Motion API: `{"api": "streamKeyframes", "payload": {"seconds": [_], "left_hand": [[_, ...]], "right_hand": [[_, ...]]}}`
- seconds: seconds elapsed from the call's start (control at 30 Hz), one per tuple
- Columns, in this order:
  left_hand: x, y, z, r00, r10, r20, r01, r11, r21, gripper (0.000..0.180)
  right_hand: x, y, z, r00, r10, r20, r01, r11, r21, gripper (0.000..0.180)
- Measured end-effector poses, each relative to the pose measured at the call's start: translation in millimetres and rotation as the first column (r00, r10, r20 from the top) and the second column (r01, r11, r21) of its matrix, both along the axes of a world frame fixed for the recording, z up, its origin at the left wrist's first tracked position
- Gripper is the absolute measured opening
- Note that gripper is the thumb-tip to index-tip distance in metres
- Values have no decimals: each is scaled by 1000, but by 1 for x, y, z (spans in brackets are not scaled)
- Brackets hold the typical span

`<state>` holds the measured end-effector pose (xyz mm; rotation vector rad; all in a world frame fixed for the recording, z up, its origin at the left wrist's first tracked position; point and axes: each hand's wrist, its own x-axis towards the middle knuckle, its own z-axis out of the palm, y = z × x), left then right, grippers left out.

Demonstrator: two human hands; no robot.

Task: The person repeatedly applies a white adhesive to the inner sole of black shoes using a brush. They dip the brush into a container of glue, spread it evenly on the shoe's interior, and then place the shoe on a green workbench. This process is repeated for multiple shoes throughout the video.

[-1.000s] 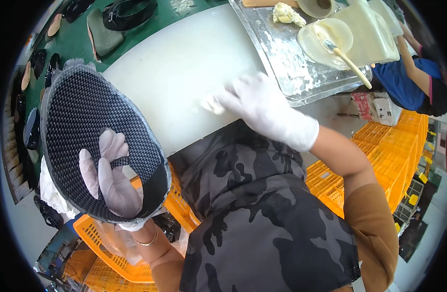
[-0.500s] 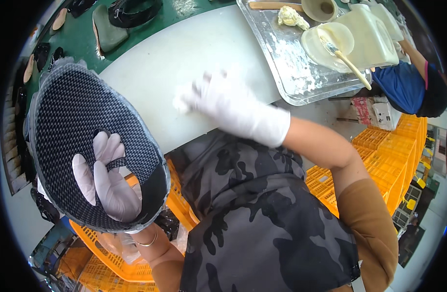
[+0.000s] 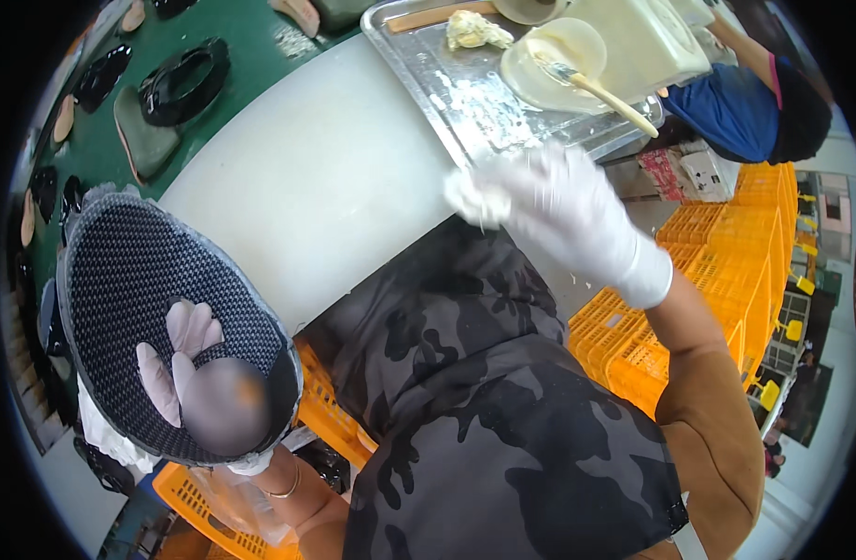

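My left hand [image 3: 187, 350], in a thin white glove, is pushed through the opening of a dark woven, oval shoe-upper-like piece [image 3: 120, 280] with a frayed grey edge. Its fingers curl over the inside, gripping the piece at the left. Part of that hand is blurred. My right hand [image 3: 577, 210], also white-gloved and smeared by motion, is closed around a small white wad [image 3: 479, 198] at the near right corner of the white board [image 3: 325, 159]. Just beyond it lies a metal tray [image 3: 456, 103] with white smears.
On the tray sit a tub [image 3: 540, 70] with a brush [image 3: 614, 105] and a pale lump [image 3: 474, 31]. Beside it stands a large translucent jug [image 3: 642, 42]. Shoe parts [image 3: 143, 135] lie on the green table. Orange crates [image 3: 698, 252] are stacked at right, near another person's blue clothing [image 3: 726, 107].
My right hand has swept right, from over the board to its edge near the tray. The view has shifted, and the woven piece sits a little lower, still in my left hand.
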<state>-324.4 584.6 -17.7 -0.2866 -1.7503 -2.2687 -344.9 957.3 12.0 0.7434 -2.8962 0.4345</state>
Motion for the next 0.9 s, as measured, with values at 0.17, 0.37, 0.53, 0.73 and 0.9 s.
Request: {"api": "streamKeyframes", "payload": {"seconds": [0.17,0.37,0.53,0.73,0.9], "left_hand": [[-5,3,7,999,-45,-21,45,999,-7,40],[-7,2,8,997,-79,4,79,997,26,41],[-5,-4,2,996,-77,51,74,995,60,40],[-6,-8,-4,992,-125,0,125,988,86,41],[-6,-7,-5,988,-146,-41,149,985,92,41]], "right_hand": [[-93,-15,-17,966,-4,-259,-9,999,-48,25],[-139,-32,-48,973,-13,-230,85,948,307,12],[-65,-33,-28,962,143,-235,-50,931,362,12],[-11,-18,-14,980,185,-71,-164,960,228,20],[20,0,-10,992,122,12,-122,972,202,25]]}}
